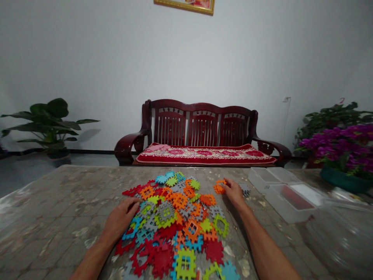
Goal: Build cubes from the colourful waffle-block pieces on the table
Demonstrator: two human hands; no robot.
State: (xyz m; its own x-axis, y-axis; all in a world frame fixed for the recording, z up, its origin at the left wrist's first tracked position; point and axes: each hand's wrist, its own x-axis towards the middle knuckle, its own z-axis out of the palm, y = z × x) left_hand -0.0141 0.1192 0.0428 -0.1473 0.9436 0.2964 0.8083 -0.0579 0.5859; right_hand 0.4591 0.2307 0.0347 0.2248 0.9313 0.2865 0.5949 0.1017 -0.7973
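Observation:
A heap of flat notched plastic interlocking tiles in red, orange, lime, blue and grey spreads over the middle of the table. At its left edge rests my left hand, thumb and index finger slightly apart, fingertips against the outer tiles; it holds nothing that I can see. To the right of the heap, my right hand has its fingertips closed on an orange interlocking tile with an open centre. Just beyond that hand's right side lie a few grey tiles, apart from the heap.
Clear plastic boxes stand on the table at the right, beside a transparent rounded container. Purple flowers in a green pot sit behind them. Past the table's far edge is a dark wooden bench; a leafy plant stands left.

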